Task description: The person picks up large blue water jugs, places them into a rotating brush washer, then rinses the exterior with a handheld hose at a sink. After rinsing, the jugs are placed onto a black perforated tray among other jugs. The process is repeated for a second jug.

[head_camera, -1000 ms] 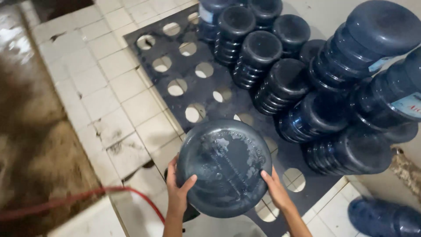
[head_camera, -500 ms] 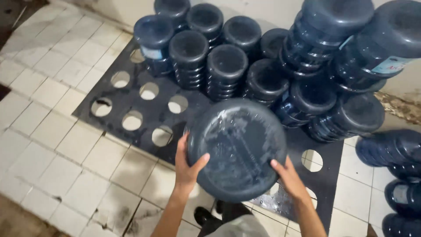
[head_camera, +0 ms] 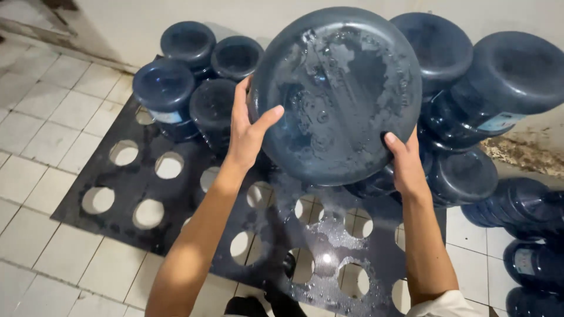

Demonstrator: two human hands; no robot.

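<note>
Dark perforated rack (head_camera: 147,182) with round holes lying on white floor tiles (head_camera: 41,235); upturned blue water jugs (head_camera: 194,76) standing on the rack's far end; stacked jugs (head_camera: 505,82) right of the rack against the pale wall (head_camera: 147,14); water droplets on the rack's near edge

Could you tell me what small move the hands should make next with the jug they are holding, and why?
Probably lower the jug neck-down toward an open hole in the dark rack. Both the left hand and right hand grip its sides, wet base up, and other jugs already stand inverted there.
</note>
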